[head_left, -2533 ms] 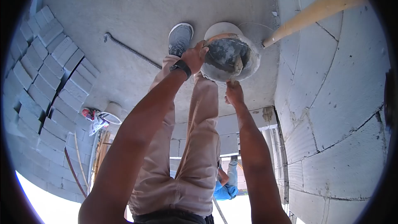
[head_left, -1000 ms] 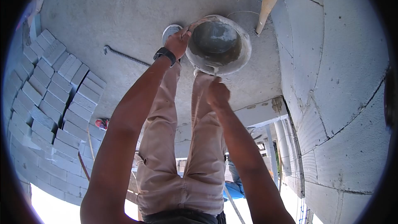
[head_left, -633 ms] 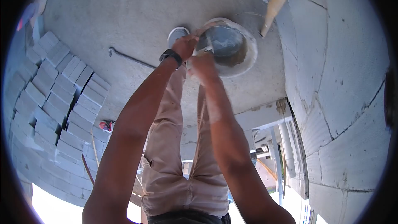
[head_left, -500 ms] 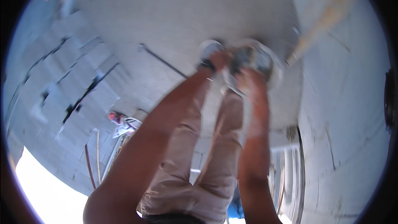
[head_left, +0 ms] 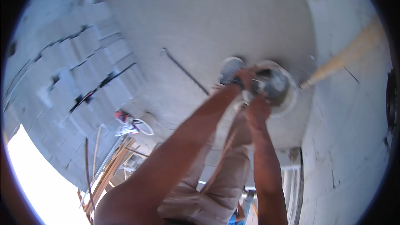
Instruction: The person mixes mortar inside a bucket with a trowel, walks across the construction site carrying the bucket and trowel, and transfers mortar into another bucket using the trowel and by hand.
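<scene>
A round light-rimmed bucket (head_left: 294, 96) stands on the floor just in front of my feet. Inside it lies a grey, shiny mass (head_left: 278, 84), too blurred to tell apart from any tool there. My left hand (head_left: 246, 79) is at the bucket's left rim, its fingers curled and partly smeared. Close below it, my right hand (head_left: 258, 107) is closed at the near-left rim. A pale, blurred piece shows between the two hands, but its kind is unclear. My left shoe (head_left: 230, 68) is beside the left hand.
Stacked grey blocks (head_left: 89, 64) fill the left side. A thin dark bar (head_left: 185, 71) lies on the floor. On the right, a wooden pole (head_left: 346, 54) slants by the wall (head_left: 346, 137). A smaller bucket (head_left: 143, 127) and wooden planks (head_left: 106, 179) are at lower left.
The view has shifted, so bucket and hands appear lower and further right. My right hand, earlier reaching over the bucket, is now at its near-left rim, closer to my left hand.
</scene>
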### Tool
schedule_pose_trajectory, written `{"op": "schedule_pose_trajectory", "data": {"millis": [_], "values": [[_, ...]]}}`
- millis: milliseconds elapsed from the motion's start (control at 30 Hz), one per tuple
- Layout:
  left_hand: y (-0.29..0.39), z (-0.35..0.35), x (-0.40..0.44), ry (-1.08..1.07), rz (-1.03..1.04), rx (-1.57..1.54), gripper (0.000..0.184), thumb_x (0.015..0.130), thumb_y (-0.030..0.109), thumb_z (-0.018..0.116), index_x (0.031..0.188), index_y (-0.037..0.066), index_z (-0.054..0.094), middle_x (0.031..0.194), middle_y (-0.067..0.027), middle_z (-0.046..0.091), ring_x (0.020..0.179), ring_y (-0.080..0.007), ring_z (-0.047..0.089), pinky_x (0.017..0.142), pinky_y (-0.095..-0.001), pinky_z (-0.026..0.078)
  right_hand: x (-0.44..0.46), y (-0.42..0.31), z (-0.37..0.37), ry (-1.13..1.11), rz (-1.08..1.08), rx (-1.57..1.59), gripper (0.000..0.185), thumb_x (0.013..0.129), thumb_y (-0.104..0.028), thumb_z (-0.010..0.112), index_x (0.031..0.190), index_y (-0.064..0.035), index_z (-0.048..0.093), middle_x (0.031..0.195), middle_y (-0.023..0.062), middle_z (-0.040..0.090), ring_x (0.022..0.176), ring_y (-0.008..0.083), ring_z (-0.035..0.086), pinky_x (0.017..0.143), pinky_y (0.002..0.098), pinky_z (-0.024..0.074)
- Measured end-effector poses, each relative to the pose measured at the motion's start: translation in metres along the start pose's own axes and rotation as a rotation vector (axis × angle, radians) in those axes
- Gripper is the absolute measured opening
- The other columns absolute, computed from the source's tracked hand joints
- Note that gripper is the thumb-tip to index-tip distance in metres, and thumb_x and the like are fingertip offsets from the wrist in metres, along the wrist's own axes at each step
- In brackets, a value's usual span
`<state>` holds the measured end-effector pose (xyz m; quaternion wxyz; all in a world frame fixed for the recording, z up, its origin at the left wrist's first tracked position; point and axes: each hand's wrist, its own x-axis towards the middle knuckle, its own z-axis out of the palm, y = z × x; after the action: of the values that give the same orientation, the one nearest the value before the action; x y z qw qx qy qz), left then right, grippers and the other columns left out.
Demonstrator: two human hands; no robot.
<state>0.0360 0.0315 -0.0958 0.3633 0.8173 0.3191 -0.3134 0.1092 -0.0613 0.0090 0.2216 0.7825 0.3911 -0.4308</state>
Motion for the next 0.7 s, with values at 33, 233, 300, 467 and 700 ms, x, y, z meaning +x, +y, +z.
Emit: {"op": "schedule_pose_trajectory", "data": {"millis": [33, 233, 300, 467, 700], "values": [[-0.002, 0.002, -0.003, 0.018, 0.021, -0.016, 0.026, 0.093, 0.018, 0.049, 0.109, 0.009, 0.067, 0.100, -0.0178, 0.070, 0.092, -0.0328, 0.070, 0.077, -0.0474, 0.056, -0.007, 0.004, 0.008, -0.018, 0.000, -0.009, 0.052, 0.085, -0.025, 0.062, 0.126, 0.0041, 0.051, 0.096, 0.0140, 0.069, 0.080, 0.0266, 0.071, 0.068, 0.0381, 0.0576], [-0.008, 0.003, -0.003, 0.031, 0.036, 0.021, 0.033, 0.097, 0.022, 0.045, 0.127, 0.015, 0.056, 0.127, -0.0157, 0.060, 0.098, -0.0349, 0.067, 0.083, -0.0479, 0.054, -0.027, 0.042, -0.012, -0.120, -0.012, -0.041, 0.041, 0.087, -0.017, 0.060, 0.122, 0.0033, 0.051, 0.092, 0.0125, 0.064, 0.080, 0.0253, 0.071, 0.063, 0.0352, 0.0580], [-0.006, 0.013, -0.002, 0.086, 0.033, -0.139, 0.041, 0.098, 0.023, 0.046, 0.137, 0.018, 0.052, 0.134, -0.0171, 0.056, 0.099, -0.0388, 0.066, 0.088, -0.0485, 0.053, -0.025, 0.053, -0.025, 0.149, -0.287, -0.274, 0.033, 0.087, -0.016, 0.059, 0.114, 0.0023, 0.058, 0.094, 0.0131, 0.064, 0.083, 0.0259, 0.070, 0.065, 0.0347, 0.0580], [0.008, -0.017, -0.012, 0.086, -0.269, -0.406, 0.043, 0.098, 0.033, 0.047, 0.141, 0.029, 0.047, 0.101, -0.0235, 0.068, 0.096, -0.0424, 0.065, 0.086, -0.0505, 0.052, 0.020, 0.069, -0.060, 0.182, -0.167, -0.280, 0.029, 0.089, -0.019, 0.058, 0.109, 0.0007, 0.062, 0.098, 0.0138, 0.065, 0.090, 0.0274, 0.069, 0.073, 0.0357, 0.0568], [0.015, -0.013, -0.021, 0.104, -0.289, -0.420, 0.041, 0.099, 0.030, 0.047, 0.140, 0.025, 0.047, 0.101, -0.0233, 0.068, 0.094, -0.0419, 0.066, 0.082, -0.0518, 0.053, 0.020, 0.127, -0.029, -0.174, 0.239, 0.021, 0.042, 0.099, -0.039, 0.046, 0.112, -0.0018, 0.061, 0.099, 0.0190, 0.070, 0.092, 0.0316, 0.071, 0.067, 0.0382, 0.0581]]}}
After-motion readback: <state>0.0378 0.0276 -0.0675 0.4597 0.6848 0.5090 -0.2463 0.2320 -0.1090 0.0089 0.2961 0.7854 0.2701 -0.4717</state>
